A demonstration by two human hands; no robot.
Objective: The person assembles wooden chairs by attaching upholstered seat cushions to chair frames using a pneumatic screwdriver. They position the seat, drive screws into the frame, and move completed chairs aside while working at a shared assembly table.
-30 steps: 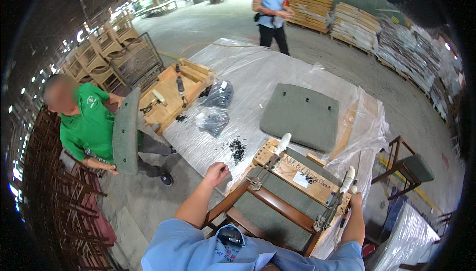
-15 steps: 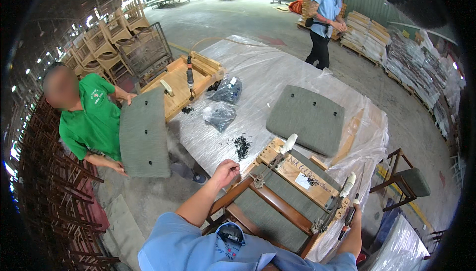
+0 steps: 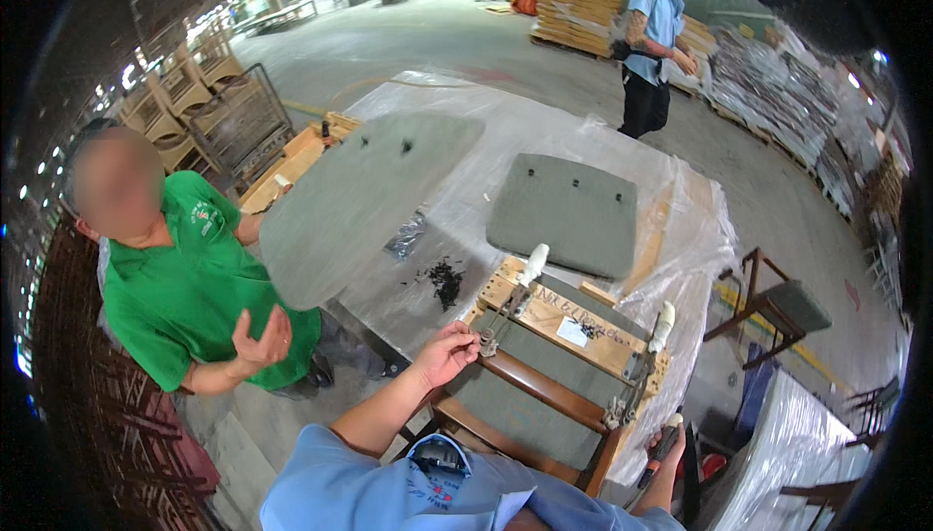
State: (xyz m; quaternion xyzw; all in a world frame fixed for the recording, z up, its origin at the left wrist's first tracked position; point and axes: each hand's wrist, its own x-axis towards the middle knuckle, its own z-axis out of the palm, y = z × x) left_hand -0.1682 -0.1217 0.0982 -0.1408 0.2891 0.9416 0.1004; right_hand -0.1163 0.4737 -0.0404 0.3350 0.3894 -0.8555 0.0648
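Note:
My left hand (image 3: 449, 354) is pinched closed at the left metal clamp (image 3: 487, 342) of a wooden jig (image 3: 593, 335); what its fingertips hold is too small to make out. My right hand (image 3: 669, 448) grips a dark power screwdriver (image 3: 664, 445) with an orange band, right of the jig. Under the jig lies a brown wooden chair frame (image 3: 544, 392) around a grey upholstered panel (image 3: 520, 417). White-wrapped clamp handles (image 3: 534, 265) stand up at both jig ends. A pile of black screws (image 3: 446, 283) lies left of the jig, and small dark pieces rest on it.
Across the plastic-covered table (image 3: 457, 103) lies a second grey panel (image 3: 564, 215). At left, a co-worker in green (image 3: 219, 278) holds a tilted grey panel (image 3: 369, 201). Another person (image 3: 649, 55) stands beyond the table. A chair (image 3: 773, 306) stands right.
My left hand has moved from beside the screw pile to the left clamp. My right hand has lowered with the screwdriver. The co-worker has swung the panel over the table and freed one hand.

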